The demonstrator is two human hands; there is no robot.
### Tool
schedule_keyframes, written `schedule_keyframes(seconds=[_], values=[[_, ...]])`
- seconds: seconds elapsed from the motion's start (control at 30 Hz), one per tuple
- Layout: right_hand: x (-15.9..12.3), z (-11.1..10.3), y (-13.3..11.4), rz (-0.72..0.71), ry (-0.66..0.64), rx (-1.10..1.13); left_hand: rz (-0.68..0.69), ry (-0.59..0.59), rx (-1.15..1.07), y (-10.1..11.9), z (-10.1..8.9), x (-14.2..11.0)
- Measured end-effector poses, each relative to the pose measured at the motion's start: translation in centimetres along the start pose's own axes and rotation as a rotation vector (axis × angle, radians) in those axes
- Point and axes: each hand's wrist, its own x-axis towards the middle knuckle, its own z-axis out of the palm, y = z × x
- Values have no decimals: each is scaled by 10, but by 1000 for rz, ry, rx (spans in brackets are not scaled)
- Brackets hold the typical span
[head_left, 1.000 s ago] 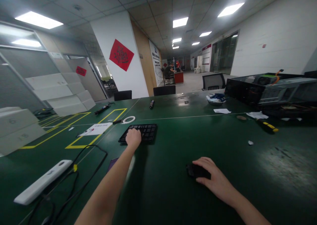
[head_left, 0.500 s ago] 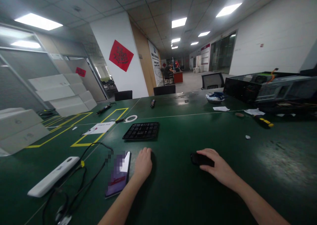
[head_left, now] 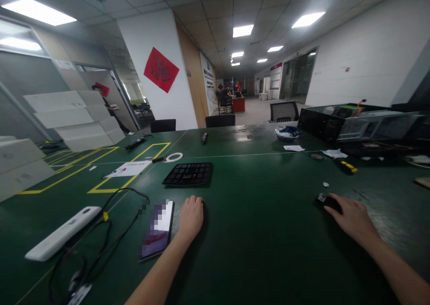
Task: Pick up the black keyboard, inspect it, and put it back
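My right hand (head_left: 356, 217) grips a small black oblong object (head_left: 333, 204) between thumb and fingers, low over or on the green table at the right. A pale label shows on the object's near-left end; I cannot make out its kind. My left hand (head_left: 191, 216) rests on the table with its fingers curled and pressed together, and nothing shows in it. Just left of that hand lies a phone (head_left: 161, 233), its screen partly blurred. Beyond it sits a black ribbed plastic panel (head_left: 188, 174), apart from both hands.
A white power strip (head_left: 63, 234) with black cables (head_left: 106, 240) lies at left. White boxes (head_left: 72, 117) are stacked behind. An opened computer case (head_left: 322, 125), a yellow-black tool (head_left: 346, 165) and a bowl (head_left: 286, 134) stand at right. A tape roll (head_left: 174, 157) lies farther back.
My right hand has moved to the right across the table with the black object, whose labelled end now shows. The left hand stays by the phone. A person has appeared near the doorway.
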Motion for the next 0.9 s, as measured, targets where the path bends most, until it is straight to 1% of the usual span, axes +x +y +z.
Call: schedule_keyframes(seconds=[0.07, 0.1, 0.17, 0.23, 0.27, 0.37, 0.4, 0.47, 0.53, 0.6, 0.63, 0.67, 0.73, 0.8, 0.9], values=[[-3, -2, -5, 3, 5, -56, -14, 42, 23, 0, -1, -1], [-5, -4, -8, 13, 36, -84, -40, 68, 43, 0, -1, -2], [-9, -8, -13, 38, 149, -108, -109, 89, 89, 0, -3, -3], [-12, -12, -15, 57, 235, -97, -161, 42, 118, 0, -4, -4], [-13, -13, -16, 56, 253, -90, -167, 2, 118, 0, -4, -4], [-15, -15, -15, 46, 220, -74, -150, -93, 74, 1, -3, -5], [-14, -15, -15, 46, 205, -68, -146, -103, 41, 1, -3, -5], [-14, -15, -15, 38, 192, -59, -177, -68, -96, -1, -4, -4], [-13, -14, -14, 40, 186, -54, -312, -3, -411, -7, -10, 1], [-12, -12, -13, 44, 166, -46, -476, 39, -758, -18, -20, 11], [-12, -11, -13, 44, 161, -40, -538, 44, -882, -26, -27, 19], [-12, -10, -12, 43, 166, -34, -578, 43, -954, -34, -33, 27], [-11, -8, -10, 34, 178, -25, -608, 46, -964, -50, -45, 49], [-9, -6, -8, 31, 172, -28, -635, 46, -926, -64, -51, 72], [-6, -1, -4, 28, 142, -38, -658, 16, -778, -74, -46, 102]])
